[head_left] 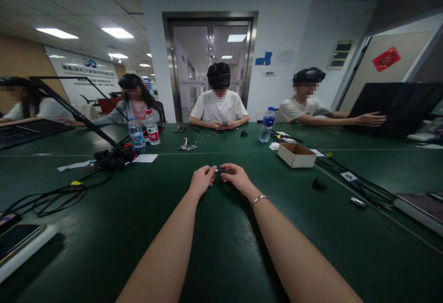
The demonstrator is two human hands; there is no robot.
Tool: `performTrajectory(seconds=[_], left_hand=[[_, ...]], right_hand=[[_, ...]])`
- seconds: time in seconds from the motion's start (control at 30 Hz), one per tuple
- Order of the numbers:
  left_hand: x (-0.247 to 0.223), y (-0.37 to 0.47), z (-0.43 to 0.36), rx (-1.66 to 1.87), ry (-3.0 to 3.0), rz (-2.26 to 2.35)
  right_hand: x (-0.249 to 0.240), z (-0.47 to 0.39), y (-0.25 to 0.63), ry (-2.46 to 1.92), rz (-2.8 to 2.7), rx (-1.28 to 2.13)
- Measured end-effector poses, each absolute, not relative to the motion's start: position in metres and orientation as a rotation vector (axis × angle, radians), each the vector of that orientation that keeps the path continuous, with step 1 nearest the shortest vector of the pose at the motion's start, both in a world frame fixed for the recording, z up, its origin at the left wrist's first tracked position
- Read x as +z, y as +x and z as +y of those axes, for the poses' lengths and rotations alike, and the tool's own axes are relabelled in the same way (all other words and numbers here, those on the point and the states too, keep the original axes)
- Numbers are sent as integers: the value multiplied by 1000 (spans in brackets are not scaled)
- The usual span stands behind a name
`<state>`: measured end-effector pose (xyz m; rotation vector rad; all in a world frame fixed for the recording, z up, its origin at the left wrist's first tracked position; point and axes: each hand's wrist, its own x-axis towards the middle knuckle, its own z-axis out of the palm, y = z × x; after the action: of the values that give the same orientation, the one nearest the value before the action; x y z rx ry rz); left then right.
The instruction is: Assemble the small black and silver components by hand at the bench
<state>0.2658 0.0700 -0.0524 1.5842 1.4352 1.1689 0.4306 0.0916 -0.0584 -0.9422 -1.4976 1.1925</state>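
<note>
Between my two hands, just above or on the green table (221,229), is a small dark stick-shaped piece (221,170) with a silvery end; its exact kind is too small to tell. My left hand (203,179) pinches the silvery end, fingertips pressed together. On the dark end, the curled fingers of my right hand (238,179) close around it. A silver bracelet (259,199) circles my right wrist. Off to the right lie a small black piece (319,184) and a short silvery cylinder (357,202), both apart from my hands.
An open cardboard box (296,155) and a water bottle (267,125) stand right of centre. Two bottles (136,132) stand left, near black cables (65,197). Small loose parts (188,146) lie ahead. A phone (20,243) rests front left. Several people sit opposite.
</note>
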Motion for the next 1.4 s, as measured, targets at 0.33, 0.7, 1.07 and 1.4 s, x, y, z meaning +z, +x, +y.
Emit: performTrajectory(seconds=[0.33, 0.7, 1.07, 1.4], left_hand=[[-45, 273, 71, 1400, 1385, 1299], [-40, 278, 60, 1499, 1136, 1566], [-14, 53, -20, 253, 1786, 2574], [4, 4, -73, -278, 1229, 2976]], right_hand=[[-56, 88, 418, -942, -1591, 1171], [-45, 48, 399, -1184, -1922, 712], [3, -12, 640, -2289, -1889, -553], [-12, -11, 684, -2605, -1631, -210]])
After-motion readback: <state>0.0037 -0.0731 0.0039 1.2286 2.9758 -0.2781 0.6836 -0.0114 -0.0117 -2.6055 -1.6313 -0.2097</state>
